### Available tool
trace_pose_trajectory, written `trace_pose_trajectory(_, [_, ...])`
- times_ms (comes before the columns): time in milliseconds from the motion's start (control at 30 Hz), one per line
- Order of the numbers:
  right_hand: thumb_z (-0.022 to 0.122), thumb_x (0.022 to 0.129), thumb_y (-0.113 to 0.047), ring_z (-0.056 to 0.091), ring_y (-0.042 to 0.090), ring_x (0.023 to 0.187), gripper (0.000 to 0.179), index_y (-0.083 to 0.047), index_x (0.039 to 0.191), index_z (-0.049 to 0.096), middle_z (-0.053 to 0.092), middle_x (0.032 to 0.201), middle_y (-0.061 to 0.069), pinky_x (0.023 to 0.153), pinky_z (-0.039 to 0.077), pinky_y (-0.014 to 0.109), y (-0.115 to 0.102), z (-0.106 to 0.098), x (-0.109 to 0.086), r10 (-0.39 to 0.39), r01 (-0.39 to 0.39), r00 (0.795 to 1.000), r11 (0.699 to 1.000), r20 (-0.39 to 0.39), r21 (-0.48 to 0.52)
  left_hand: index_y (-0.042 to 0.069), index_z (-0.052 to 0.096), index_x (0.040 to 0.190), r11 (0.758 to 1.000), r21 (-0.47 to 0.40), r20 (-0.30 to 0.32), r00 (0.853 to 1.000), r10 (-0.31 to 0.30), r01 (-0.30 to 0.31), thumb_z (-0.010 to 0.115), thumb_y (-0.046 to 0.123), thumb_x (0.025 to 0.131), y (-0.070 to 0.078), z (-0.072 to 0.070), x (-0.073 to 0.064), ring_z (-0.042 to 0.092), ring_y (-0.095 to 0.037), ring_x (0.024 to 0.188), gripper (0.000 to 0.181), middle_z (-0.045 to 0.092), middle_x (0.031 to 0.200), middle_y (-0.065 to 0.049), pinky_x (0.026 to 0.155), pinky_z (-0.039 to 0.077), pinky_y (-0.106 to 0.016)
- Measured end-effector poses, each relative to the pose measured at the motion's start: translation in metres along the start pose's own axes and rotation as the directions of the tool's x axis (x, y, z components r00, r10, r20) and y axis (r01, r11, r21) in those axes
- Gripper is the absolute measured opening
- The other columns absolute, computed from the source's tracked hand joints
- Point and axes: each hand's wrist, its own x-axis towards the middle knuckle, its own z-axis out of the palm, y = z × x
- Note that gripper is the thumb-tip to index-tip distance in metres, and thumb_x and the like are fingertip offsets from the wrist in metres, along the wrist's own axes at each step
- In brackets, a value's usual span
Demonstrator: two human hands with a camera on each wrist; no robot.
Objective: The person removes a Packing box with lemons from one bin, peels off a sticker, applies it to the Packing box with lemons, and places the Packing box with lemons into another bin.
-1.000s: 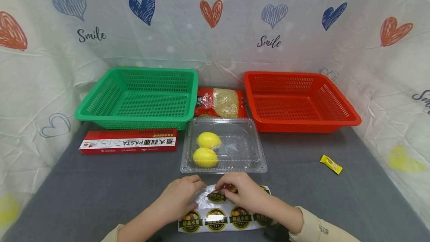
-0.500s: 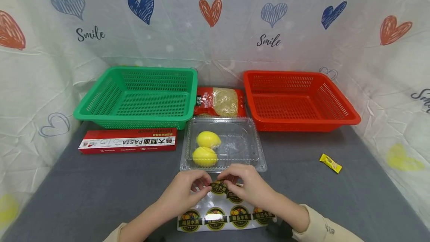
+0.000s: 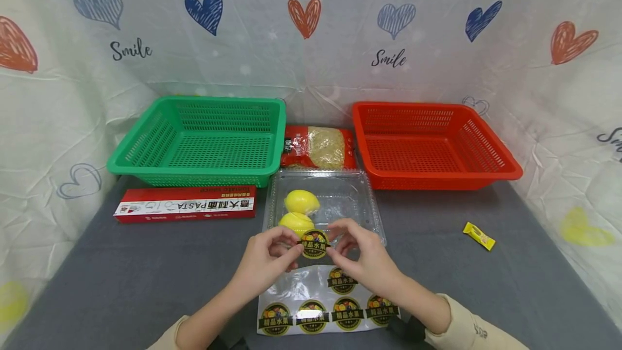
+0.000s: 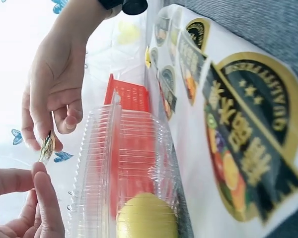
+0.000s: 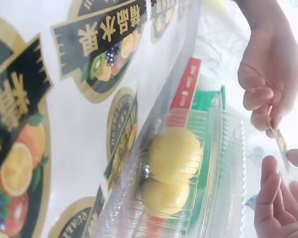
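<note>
Two baskets (image 3: 194, 170), two lemons (image 3: 301, 202), one plastic box (image 3: 345, 204), one carton (image 3: 187, 205), one bag (image 3: 325, 147), one packet (image 3: 479, 236), one sheet (image 3: 291, 288), at least six stickers (image 3: 313, 244).

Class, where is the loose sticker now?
In the head view, the loose sticker is below centre, held between the left hand and right hand, seen above the sticker sheet and partly covering the clear container.

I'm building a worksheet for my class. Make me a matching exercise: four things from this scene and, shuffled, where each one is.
Things
1. loose sticker
2. two lemons
3. pasta box
4. small yellow packet

Places
a. inside the clear container
b. in front of the red basket
c. between the left hand and right hand
d. in front of the green basket

Pairs: 1-c, 2-a, 3-d, 4-b
</note>
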Motion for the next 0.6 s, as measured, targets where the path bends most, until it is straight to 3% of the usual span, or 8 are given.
trace_pose_trajectory(133, [0.066, 0.080, 0.004, 0.062, 0.013, 0.062, 0.018, 0.000, 0.091, 0.053, 0.061, 0.080, 0.007, 0.057, 0.053, 0.026, 0.000, -0.001, 0.003, -0.014, 0.014, 1.000, 0.998, -0.010, 0.066, 0.003, 0.060, 0.090, 1.000, -0.028, -0.029, 1.000, -0.005, 0.005, 0.065, 0.008, 0.084, 0.004, 0.002, 0.002, 0.062, -0.026, 0.058, 0.010, 0.062, 0.082, -0.015, 0.052, 0.052, -0.030])
trace_pose_trajectory(333, [0.068, 0.080, -0.002, 0.062, 0.008, 0.064, 0.011, -0.007, 0.085, 0.061, 0.065, 0.075, 0.001, 0.056, 0.052, 0.023, 0.001, -0.010, 0.013, -0.061, 0.062, 0.996, 0.998, -0.060, 0.010, 0.008, 0.054, 0.093, 0.993, 0.025, -0.088, 0.989, 0.118, -0.116, 0.066, 0.003, 0.082, 0.004, 0.008, 0.011, 0.062, -0.023, 0.054, 0.017, 0.062, 0.080, -0.006, 0.047, 0.051, -0.027])
trace_pose_trajectory(467, [0.071, 0.078, -0.004, 0.063, 0.007, 0.066, 0.013, -0.009, 0.088, 0.064, 0.067, 0.076, -0.002, 0.058, 0.052, 0.023, 0.005, -0.016, 0.021, -0.037, 0.033, 0.994, 0.999, -0.104, -0.035, 0.011, 0.055, 0.090, 0.965, 0.138, -0.144, 0.959, 0.243, -0.224, 0.065, 0.001, 0.082, 0.006, 0.010, 0.021, 0.058, -0.010, 0.048, 0.016, 0.062, 0.079, -0.002, 0.042, 0.047, -0.025])
trace_pose_trajectory(600, [0.072, 0.077, -0.003, 0.063, 0.008, 0.065, 0.012, -0.007, 0.086, 0.067, 0.068, 0.076, 0.000, 0.059, 0.053, 0.023, 0.009, -0.020, 0.031, -0.019, 0.012, 0.991, 0.998, -0.133, -0.056, 0.011, 0.060, 0.087, 0.911, 0.282, -0.175, 0.918, 0.357, -0.300, 0.066, 0.002, 0.081, 0.008, 0.010, 0.033, 0.052, -0.001, 0.048, 0.012, 0.063, 0.078, 0.001, 0.044, 0.046, -0.022])
